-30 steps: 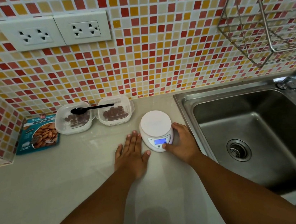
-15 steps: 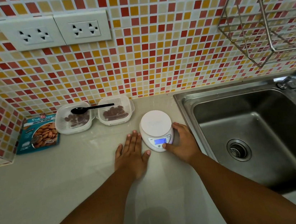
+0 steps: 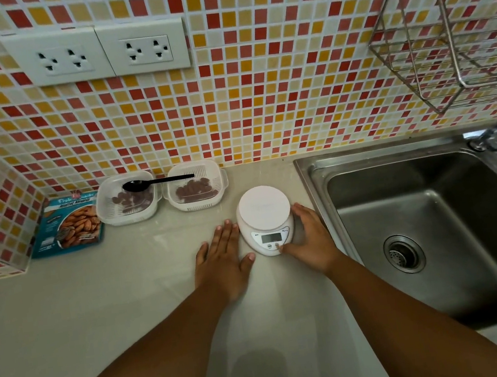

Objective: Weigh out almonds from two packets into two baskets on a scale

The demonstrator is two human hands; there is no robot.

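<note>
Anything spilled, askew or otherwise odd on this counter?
Nothing spilled. One oddity: the black spoon lies bridging the rims of the two baskets instead of on the counter. The scale platform is bare, its display unlit.

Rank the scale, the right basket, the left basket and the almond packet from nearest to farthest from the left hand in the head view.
1. Scale: just right of the left hand.
2. Right basket: behind, by the wall.
3. Left basket: further left.
4. Almond packet: far left, in the corner.
</note>
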